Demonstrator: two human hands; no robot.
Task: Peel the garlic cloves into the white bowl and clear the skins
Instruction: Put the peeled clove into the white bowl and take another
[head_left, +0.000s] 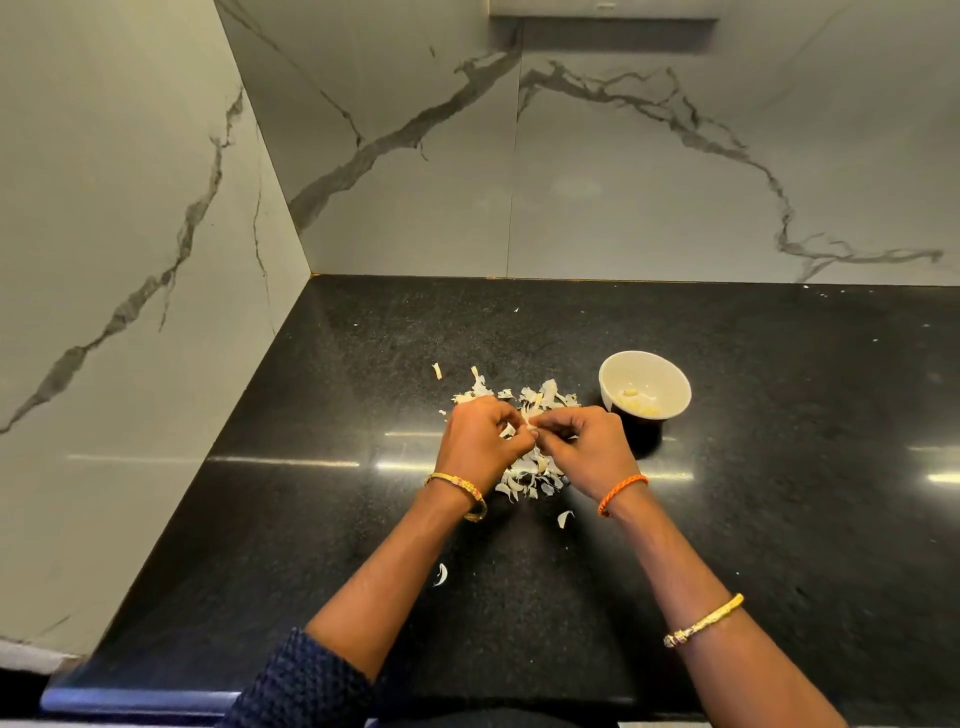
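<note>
My left hand (480, 441) and my right hand (584, 441) meet over the middle of the black counter, fingers curled, pinching a small garlic clove (531, 422) between them. A heap of papery white garlic skins (530, 467) lies under and behind the hands, partly hidden by them. The white bowl (670, 374) stands just right of the hands, with peeled yellowish cloves (636, 400) at its bottom.
The black stone counter (779, 467) ends at marble walls at the back (623, 182) and the left (130, 312). Loose skin flakes lie nearer me (440, 574) (565, 518) and behind the heap (437, 370). The counter's front edge runs along the bottom.
</note>
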